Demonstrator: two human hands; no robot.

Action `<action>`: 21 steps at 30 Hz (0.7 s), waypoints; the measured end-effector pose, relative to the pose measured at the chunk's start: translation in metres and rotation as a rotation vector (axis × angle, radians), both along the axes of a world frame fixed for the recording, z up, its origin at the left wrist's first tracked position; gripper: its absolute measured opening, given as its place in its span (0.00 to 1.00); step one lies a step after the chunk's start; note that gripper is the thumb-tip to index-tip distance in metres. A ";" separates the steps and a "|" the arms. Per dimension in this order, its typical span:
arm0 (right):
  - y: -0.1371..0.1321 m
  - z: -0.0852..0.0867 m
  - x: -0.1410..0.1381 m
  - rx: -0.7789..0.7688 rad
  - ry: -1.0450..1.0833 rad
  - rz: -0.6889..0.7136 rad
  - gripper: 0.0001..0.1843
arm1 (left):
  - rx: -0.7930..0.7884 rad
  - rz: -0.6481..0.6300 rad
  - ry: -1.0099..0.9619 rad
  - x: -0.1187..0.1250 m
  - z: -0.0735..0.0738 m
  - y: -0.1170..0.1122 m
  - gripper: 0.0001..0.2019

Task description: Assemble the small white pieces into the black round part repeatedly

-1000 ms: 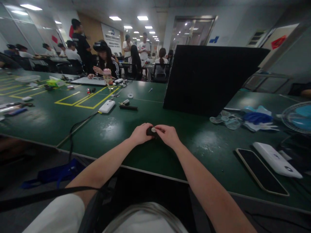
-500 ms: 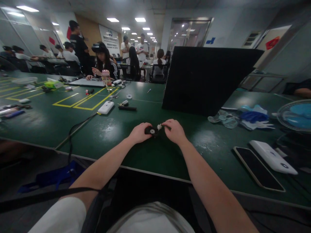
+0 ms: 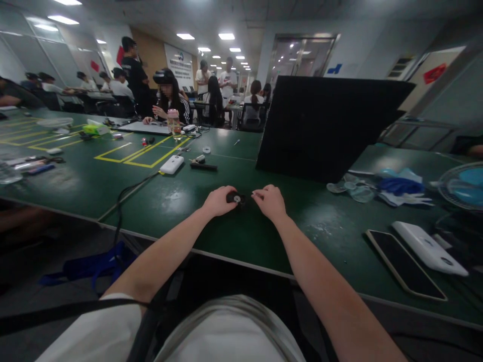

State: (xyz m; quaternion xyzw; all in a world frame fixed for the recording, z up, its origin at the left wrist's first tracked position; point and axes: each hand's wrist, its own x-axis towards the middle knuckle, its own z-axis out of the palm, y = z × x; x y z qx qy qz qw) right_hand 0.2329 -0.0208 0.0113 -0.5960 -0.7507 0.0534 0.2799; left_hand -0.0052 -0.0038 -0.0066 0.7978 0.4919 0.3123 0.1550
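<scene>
Since one second ago, the right hand [image 3: 272, 202] has moved away from the black part [image 3: 232, 196] — now they are apart, but near. The left hand [image 3: 218, 201] grasps this part at the green table [image 3: 230, 241]; the right is pinched — if on something, I cannot tell.

Wall banner [image 3: 180, 64]: printed lines, too blurred to read. Red sign [image 3: 434, 74], right: illegible. Readable text: none.
</scene>
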 end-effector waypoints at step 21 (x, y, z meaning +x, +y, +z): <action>-0.018 0.011 -0.011 -0.215 0.360 0.218 0.18 | -0.087 -0.104 -0.057 0.007 0.000 -0.004 0.21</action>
